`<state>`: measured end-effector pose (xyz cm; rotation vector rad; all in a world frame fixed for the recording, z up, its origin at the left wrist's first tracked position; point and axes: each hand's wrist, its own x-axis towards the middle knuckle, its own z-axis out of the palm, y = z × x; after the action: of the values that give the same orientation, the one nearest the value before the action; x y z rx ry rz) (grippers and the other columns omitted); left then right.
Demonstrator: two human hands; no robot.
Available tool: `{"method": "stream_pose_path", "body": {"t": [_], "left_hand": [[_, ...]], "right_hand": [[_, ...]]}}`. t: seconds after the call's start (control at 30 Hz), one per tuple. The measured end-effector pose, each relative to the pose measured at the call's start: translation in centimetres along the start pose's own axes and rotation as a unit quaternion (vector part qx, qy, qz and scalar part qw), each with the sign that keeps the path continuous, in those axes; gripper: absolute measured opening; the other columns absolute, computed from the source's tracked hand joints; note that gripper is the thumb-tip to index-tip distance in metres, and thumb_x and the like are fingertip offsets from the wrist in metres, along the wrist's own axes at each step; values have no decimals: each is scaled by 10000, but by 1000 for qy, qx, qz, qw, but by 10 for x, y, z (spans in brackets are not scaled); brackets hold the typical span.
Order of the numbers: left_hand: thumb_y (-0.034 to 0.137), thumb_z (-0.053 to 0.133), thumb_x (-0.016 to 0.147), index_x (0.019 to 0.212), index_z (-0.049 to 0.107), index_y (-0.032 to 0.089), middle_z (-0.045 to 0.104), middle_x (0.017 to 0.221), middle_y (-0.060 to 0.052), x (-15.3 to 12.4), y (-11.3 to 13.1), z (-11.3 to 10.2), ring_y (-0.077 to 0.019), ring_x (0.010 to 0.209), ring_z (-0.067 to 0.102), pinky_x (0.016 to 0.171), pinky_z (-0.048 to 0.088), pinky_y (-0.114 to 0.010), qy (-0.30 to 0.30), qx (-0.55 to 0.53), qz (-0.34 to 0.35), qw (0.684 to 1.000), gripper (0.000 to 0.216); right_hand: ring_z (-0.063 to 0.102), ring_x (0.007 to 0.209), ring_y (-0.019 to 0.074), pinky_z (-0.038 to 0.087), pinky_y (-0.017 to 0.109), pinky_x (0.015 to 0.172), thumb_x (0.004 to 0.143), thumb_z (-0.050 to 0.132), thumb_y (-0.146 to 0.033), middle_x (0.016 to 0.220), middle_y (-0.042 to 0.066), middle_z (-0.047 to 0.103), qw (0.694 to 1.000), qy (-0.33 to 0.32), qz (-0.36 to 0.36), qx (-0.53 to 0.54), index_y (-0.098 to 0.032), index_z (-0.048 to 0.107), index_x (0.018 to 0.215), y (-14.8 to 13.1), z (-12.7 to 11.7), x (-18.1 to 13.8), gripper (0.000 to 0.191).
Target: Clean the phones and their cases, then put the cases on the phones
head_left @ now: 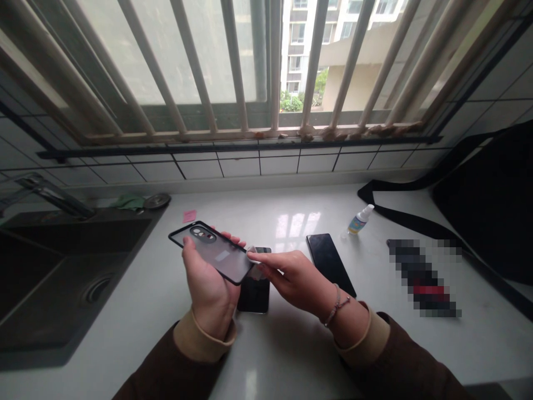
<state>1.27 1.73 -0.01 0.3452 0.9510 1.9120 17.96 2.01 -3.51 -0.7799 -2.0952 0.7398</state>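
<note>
A translucent phone case (229, 258) with a black rim and a camera cutout rests tilted in my left hand (210, 283), thumb on one long edge and fingertips on the other. My right hand (293, 275) pinches a small white wipe (252, 254) at the case's right edge. Whether it is cloth or tissue I cannot tell. Below the hands a dark phone (255, 297) lies on the counter, partly covered by them. Another black phone (331, 264) lies to the right of my right hand.
A small spray bottle (360, 219) stands at the back right, its clear cap (344, 234) beside it. A black bag (487, 194) with a strap and a blurred dark item (425, 278) lie right. Left are the sink (75, 333), faucet (54, 194) and pink paper (190, 216).
</note>
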Motion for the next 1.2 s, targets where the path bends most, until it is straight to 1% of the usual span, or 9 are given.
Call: {"method": "stream_pose_path", "body": {"t": [0.2,0.37,0.5,0.6,0.77,1.0,1.07,1.13,1.2], "left_hand": [[700,494,958,901,633,224,671,742,-18,2,-1,-1,-206,629,672,643,571,-348,2,8,9,1000,500],[708,510,945,909,632,224,668,750,-22,3,-2,-2,-214,635,673,630,573,-354,-3,7,9,1000,501],[693,516,950,911,631,227,659,748,-22,3,-2,0,-211,641,665,652,578,-358,0,2,10,1000,481],[668,500,972,920,627,232,647,742,-14,3,-3,1,-208,637,656,661,581,-359,10,1,6,1000,457],[676,507,981,929,625,241,645,753,-7,2,-3,1,-204,632,654,644,579,-348,5,3,4,1000,455],[722,511,988,921,658,237,657,721,0,-3,-5,2,-190,626,679,678,600,-332,20,19,31,999,511],[736,535,978,911,657,237,660,721,-2,-4,-7,1,-190,620,682,671,604,-332,15,23,22,999,518],[761,556,966,893,649,234,653,713,-5,-5,-8,0,-188,605,674,640,598,-322,4,33,-3,999,540],[790,562,956,882,642,228,643,703,-8,-6,-8,0,-184,599,665,619,589,-309,-14,50,-38,998,572]], "right_hand": [[779,751,175,567,267,709,1086,579,-221,935,60,847,999,-6,-25,20,-214,749,1382,1,2,-1,341],[784,768,181,554,271,710,1082,589,-206,959,77,850,998,-5,-43,36,-181,750,1382,2,2,-2,341],[745,708,170,527,272,679,1083,578,-204,884,65,826,999,2,-33,17,-180,763,1365,2,2,0,338],[752,738,177,525,276,692,1082,572,-196,920,77,834,1000,0,-18,10,-180,777,1341,1,3,1,331],[724,683,164,511,269,665,1078,591,-204,894,77,838,999,-9,-41,23,-165,783,1337,-1,6,0,325],[716,697,141,528,245,676,1069,614,-189,994,68,852,993,-36,-71,85,-174,758,1381,-8,3,-1,344],[744,751,142,548,237,718,1065,609,-166,1062,79,854,991,-38,-79,105,-172,750,1391,-9,2,-1,355],[766,802,141,561,227,758,1062,612,-155,1105,85,853,988,-36,-84,126,-171,756,1376,-9,1,-1,346],[752,763,130,556,216,742,1062,624,-166,1050,77,855,987,-31,-81,132,-166,774,1339,-10,1,0,315]]}}
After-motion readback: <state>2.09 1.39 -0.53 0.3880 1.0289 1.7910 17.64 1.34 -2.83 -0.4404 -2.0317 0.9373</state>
